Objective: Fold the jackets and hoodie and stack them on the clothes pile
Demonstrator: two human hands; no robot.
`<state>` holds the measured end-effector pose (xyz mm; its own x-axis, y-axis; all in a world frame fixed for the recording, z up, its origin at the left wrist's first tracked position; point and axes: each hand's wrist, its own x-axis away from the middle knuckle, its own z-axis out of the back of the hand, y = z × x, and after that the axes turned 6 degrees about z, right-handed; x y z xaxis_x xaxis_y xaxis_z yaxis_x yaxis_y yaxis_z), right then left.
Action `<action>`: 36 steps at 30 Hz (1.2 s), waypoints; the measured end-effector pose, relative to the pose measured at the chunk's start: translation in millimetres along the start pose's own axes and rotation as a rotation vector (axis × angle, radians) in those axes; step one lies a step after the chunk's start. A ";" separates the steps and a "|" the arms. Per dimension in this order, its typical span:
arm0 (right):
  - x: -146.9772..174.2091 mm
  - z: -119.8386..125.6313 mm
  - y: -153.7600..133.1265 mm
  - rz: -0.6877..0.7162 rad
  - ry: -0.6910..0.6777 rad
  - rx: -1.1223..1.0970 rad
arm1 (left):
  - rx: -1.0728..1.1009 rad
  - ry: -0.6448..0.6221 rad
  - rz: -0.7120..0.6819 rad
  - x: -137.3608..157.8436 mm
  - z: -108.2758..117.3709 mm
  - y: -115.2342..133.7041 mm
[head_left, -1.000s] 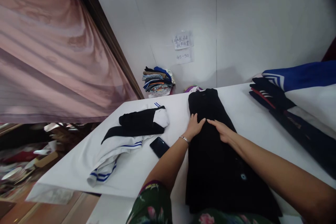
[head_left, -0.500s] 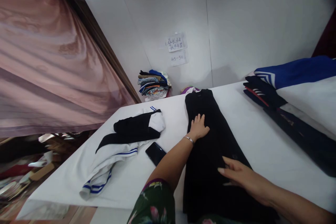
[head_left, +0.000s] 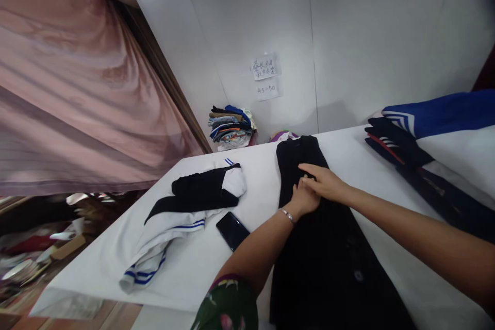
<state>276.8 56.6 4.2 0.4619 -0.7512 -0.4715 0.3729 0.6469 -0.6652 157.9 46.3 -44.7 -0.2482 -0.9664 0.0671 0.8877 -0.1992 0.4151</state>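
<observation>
A long black garment, folded narrow, lies lengthwise on the white-covered table, running from the back edge towards me. My left hand, with a bracelet at the wrist, rests on its upper part, fingers bent lightly on the cloth and partly covered. Over those fingers reaches my right hand from the right, its fingers stretched out near the fabric and crossing my left hand. Neither hand visibly grips the cloth. A small round pale mark shows lower on the garment.
Left of the garment lie a dark phone and a crumpled white-and-black jacket with blue stripes. Folded clothes are stacked at the back. More folded garments lie at right. A pink curtain hangs at left.
My right hand has moved from the garment's lower right side up and away, to meet my left hand. My left hand stays on the upper part, its fingers less spread. The view has shifted slightly.
</observation>
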 end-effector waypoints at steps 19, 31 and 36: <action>-144.3 -63.2 151.7 -0.417 -0.366 0.537 | -0.032 0.023 -0.078 21.7 -28.1 1.9; -135.2 -46.9 140.1 -0.301 -0.243 0.553 | -0.038 0.050 -0.060 21.1 -31.4 0.6; -89.8 -51.7 132.0 -0.271 -0.244 0.554 | -0.035 0.076 -0.075 18.2 -32.7 0.6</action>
<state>243.0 202.6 -71.1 0.4381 -0.8878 -0.1408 0.8304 0.4597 -0.3149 166.6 23.3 -72.9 -0.2853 -0.9579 -0.0323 0.8813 -0.2754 0.3839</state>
